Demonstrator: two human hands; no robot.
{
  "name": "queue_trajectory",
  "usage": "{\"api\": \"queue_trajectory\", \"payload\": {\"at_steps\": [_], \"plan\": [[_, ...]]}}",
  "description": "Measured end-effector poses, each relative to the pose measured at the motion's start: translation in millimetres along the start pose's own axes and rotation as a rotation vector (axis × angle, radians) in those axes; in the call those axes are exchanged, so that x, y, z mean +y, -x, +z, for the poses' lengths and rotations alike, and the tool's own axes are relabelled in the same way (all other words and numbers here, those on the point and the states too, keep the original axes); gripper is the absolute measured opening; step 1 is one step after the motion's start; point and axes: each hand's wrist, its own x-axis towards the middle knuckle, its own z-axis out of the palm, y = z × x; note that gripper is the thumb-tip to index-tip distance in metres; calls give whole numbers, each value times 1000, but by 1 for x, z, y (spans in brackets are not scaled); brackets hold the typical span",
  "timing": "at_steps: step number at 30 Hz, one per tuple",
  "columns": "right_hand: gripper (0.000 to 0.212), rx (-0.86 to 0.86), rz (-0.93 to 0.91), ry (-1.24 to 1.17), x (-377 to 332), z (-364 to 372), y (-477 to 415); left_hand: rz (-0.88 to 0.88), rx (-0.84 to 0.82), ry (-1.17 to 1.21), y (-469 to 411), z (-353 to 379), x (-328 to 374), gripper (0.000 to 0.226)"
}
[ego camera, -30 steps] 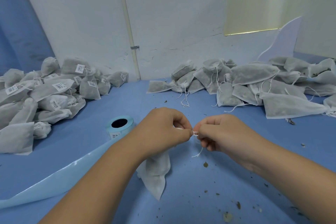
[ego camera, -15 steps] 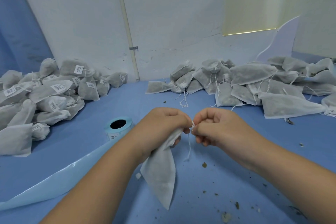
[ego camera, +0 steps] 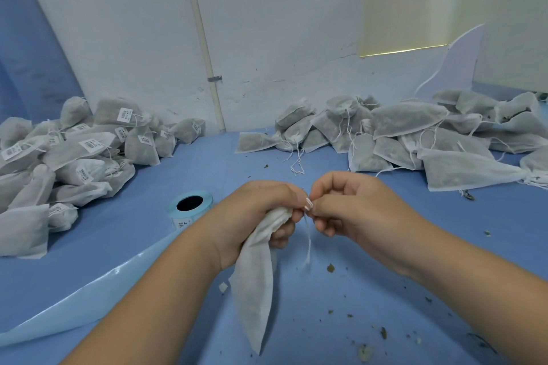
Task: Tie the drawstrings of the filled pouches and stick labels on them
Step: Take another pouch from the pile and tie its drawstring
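Left hand [ego camera: 261,210] has its fingers curled tight round the pouch [ego camera: 255,284] neck, so the pouch hangs long-ways toward the near side, and right hand [ego camera: 350,210] pinches the drawstring [ego camera: 308,234] just right of that neck.

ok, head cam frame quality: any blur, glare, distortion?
Head view: strong wide-angle bending, the wall pipe leans and curves; light soft and even, shadows faint; the dangling drawstring is motion-blurred; mild sheen on the plastic sheet; labelled pouches are sharp.
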Motion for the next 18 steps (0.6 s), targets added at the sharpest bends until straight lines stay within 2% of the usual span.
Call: {"api": "queue_trajectory", "payload": {"at_steps": [4, 8, 18], "plan": [[9, 117, -87, 147, 0, 3, 2, -2, 25, 16, -2, 0, -2, 11], [12, 211, -169, 270, 2, 6, 4, 4, 32, 15, -3, -1, -2, 12], [12, 216, -227, 408, 5, 4, 4, 17, 152, -56, -3, -1, -3, 15]]}}
